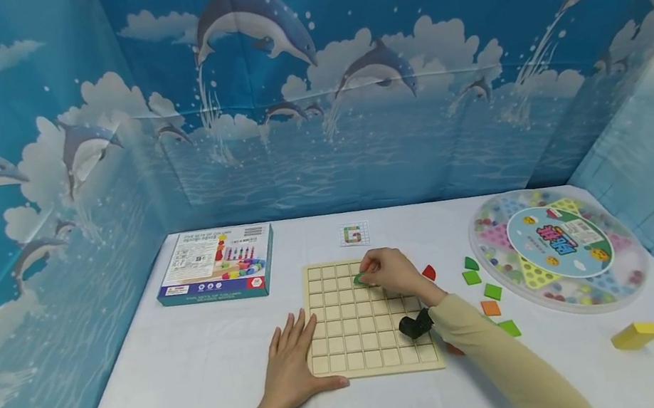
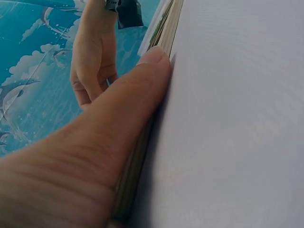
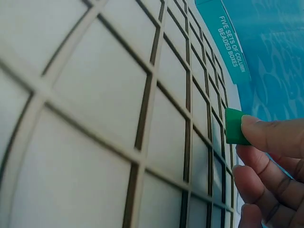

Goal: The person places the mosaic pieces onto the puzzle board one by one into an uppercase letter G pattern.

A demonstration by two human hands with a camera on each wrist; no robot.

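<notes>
A pale wooden board [image 1: 350, 323] with a grid of square recesses lies on the white table. My right hand [image 1: 393, 271] pinches a small green tile [image 3: 235, 127] between thumb and fingers, close over the board's far rows. My left hand [image 1: 293, 358] is spread at the board's near left corner, fingers along the left side. Its thumb [image 2: 142, 78] lies straight along the near edge. Beyond the board is a small card [image 1: 354, 234] with a coloured G-shaped pattern on a grid.
Right of the board lie a red quarter-round piece [image 1: 429, 273], a green one [image 1: 471, 263], several green squares [image 1: 493, 291] and an orange square [image 1: 490, 308]. My right sleeve partly covers others. A round marble-game case [image 1: 493, 263], yellow block [image 1: 636, 335] and boxed bead set [image 1: 214, 266] stand farther out.
</notes>
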